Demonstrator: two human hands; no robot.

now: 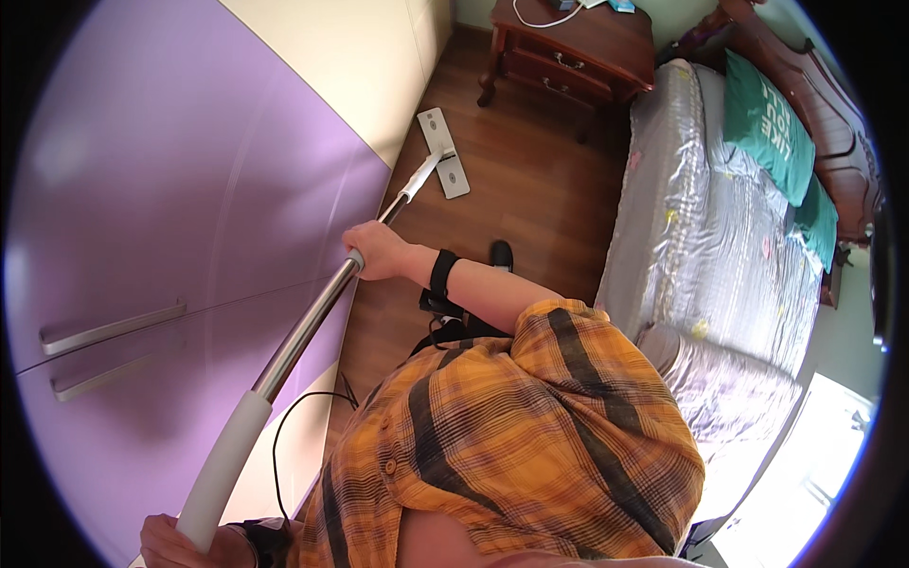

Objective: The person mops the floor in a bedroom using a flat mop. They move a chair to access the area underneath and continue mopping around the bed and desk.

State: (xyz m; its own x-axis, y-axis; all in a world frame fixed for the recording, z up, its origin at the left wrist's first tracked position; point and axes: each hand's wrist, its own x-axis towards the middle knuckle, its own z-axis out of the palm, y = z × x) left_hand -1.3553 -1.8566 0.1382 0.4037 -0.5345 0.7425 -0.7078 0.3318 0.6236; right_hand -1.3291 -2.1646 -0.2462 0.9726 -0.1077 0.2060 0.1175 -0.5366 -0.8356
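A flat mop reaches from the lower left to the upper middle of the view. My right hand (380,250) is closed around its metal pole (312,323), by a grey collar, with the arm stretched forward. At the lower left, my left hand (170,543) grips the end of the white mop handle (226,461). The white rectangular mop head (444,153) lies flat on the wooden floor (525,192), close to the foot of the wardrobe. Its underside is hidden. Both wrists wear black bands.
A purple and cream wardrobe (177,177) with metal bar handles (113,328) borders my left. Ahead stands a dark wooden nightstand (568,50). To the right is a bed (724,234) with green pillows (767,128). A black cable (278,433) loops beside my body. One dark shoe (501,254) shows below.
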